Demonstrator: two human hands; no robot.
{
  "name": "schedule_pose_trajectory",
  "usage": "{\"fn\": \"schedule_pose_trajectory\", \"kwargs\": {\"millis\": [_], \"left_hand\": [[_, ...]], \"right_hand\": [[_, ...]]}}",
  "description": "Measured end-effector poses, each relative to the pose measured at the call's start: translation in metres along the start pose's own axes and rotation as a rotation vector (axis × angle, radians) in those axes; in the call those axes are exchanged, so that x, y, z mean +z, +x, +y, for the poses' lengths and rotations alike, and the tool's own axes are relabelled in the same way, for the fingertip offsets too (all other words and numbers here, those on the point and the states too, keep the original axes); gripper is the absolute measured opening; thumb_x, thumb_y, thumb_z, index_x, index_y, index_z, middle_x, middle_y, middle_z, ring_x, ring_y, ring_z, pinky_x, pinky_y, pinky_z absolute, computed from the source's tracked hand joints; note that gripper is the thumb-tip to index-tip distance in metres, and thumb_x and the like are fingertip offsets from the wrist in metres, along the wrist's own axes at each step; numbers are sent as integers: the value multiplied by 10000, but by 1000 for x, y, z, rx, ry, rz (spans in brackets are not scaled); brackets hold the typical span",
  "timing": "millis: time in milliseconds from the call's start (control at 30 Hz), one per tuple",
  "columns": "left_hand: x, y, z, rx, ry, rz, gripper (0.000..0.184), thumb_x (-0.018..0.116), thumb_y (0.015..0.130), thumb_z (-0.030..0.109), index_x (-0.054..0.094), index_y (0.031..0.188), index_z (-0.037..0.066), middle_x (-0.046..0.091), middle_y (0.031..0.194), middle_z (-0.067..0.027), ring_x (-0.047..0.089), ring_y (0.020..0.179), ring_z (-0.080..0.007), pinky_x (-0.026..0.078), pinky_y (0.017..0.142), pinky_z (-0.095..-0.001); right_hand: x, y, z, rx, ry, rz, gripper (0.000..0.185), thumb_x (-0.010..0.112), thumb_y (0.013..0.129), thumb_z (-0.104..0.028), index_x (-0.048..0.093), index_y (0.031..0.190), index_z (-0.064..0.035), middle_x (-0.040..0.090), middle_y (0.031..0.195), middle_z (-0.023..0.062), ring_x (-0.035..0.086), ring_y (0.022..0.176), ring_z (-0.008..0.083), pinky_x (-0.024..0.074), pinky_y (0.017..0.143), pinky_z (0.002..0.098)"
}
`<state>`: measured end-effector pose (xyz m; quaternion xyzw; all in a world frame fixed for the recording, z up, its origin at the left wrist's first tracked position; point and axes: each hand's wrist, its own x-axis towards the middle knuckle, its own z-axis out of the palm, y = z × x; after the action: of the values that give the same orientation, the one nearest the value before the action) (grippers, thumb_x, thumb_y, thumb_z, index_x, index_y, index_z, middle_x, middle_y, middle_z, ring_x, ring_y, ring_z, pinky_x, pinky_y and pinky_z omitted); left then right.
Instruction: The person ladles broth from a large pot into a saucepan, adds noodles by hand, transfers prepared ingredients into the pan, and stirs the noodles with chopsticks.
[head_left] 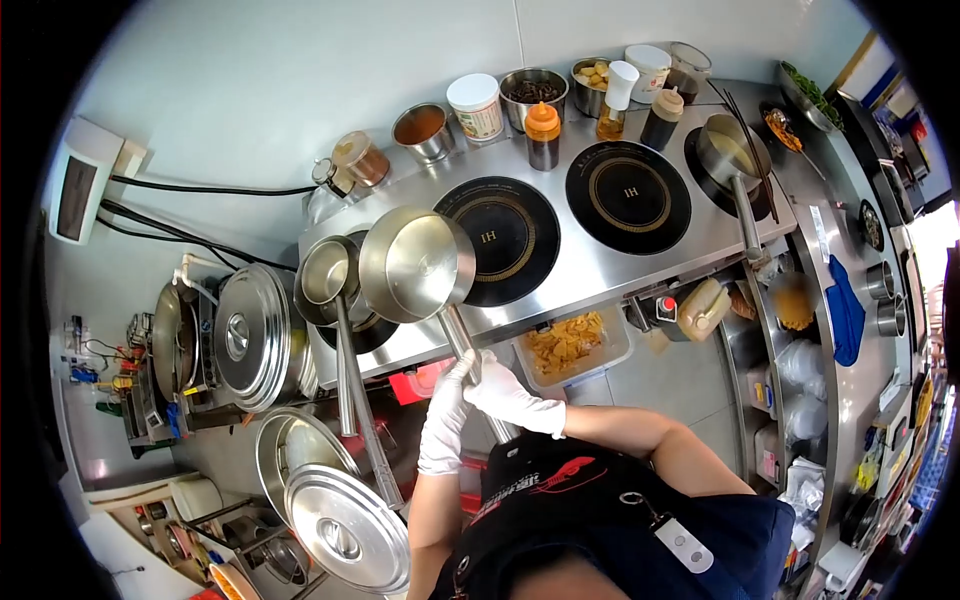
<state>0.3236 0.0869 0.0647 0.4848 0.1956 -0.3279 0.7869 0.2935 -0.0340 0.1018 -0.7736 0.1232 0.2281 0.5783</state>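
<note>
Both of my hands wear white gloves and are closed around the long metal handle of a saucepan (418,262). My left hand (447,408) grips from the left side, and my right hand (512,397) overlaps it from the right. The pan's shiny inside faces me and shows no food. It is held over the left part of the steel counter, partly covering the nearest black induction hob (505,230). Just left of it, a smaller long-handled pot (330,270) rests over another hob, its handle pointing toward me.
Along the wall stand an orange-capped bottle (543,135), a white tub (475,105) and several steel containers. At the right hob sits a pot (733,150) with chopsticks. Large lidded pots (240,335) are on the left. A bin of yellow pieces (570,345) lies below the counter.
</note>
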Motion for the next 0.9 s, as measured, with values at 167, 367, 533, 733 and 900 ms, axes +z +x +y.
{"fn": "schedule_pose_trajectory", "kwargs": {"millis": [167, 367, 533, 733, 900], "left_hand": [[-3, 23, -7, 21, 114, 60, 456, 626, 864, 413, 608, 1097, 22, 646, 989, -77, 593, 887, -157, 459, 807, -260], [-34, 1, -8, 33, 67, 120, 435, 528, 919, 405, 565, 1106, 14, 658, 949, -116, 655, 800, -210, 528, 668, -284], [-145, -64, -46, 201, -264, 419, 258, 512, 915, 239, 572, 1067, 39, 659, 960, -96, 642, 808, -214, 502, 643, -284], [-176, -117, 2, 593, -334, 904, 468, 506, 915, 406, 506, 1240, 70, 531, 1247, -95, 508, 1108, -239, 445, 851, -366], [-151, -105, 50, 643, -137, 790, 440, 537, 915, 360, 548, 1230, 54, 562, 1213, -55, 533, 1077, -175, 457, 888, -347]], "right_hand": [[-2, 6, 18, -55, 88, 75, 798, 635, 714, -214, 229, 1303, 139, 590, 954, 315, 611, 899, 429, 511, 788, 405], [-38, 43, -1, -53, 513, -16, 313, 608, 770, -20, 428, 1019, 35, 557, 730, 102, 578, 555, 177, 511, 489, 305], [-56, 70, 8, 29, 430, -102, 373, 651, 778, -117, 442, 1052, 27, 544, 738, 96, 580, 588, 196, 510, 505, 341], [-46, 41, -25, -752, -319, 489, 443, 606, 856, -173, 437, 1219, 16, 546, 1074, 153, 562, 956, 249, 469, 844, 384], [44, -18, -80, 243, 951, -968, 426, 464, 960, -304, 421, 1238, 16, 526, 1202, 213, 532, 1115, 315, 443, 947, 422]]}}
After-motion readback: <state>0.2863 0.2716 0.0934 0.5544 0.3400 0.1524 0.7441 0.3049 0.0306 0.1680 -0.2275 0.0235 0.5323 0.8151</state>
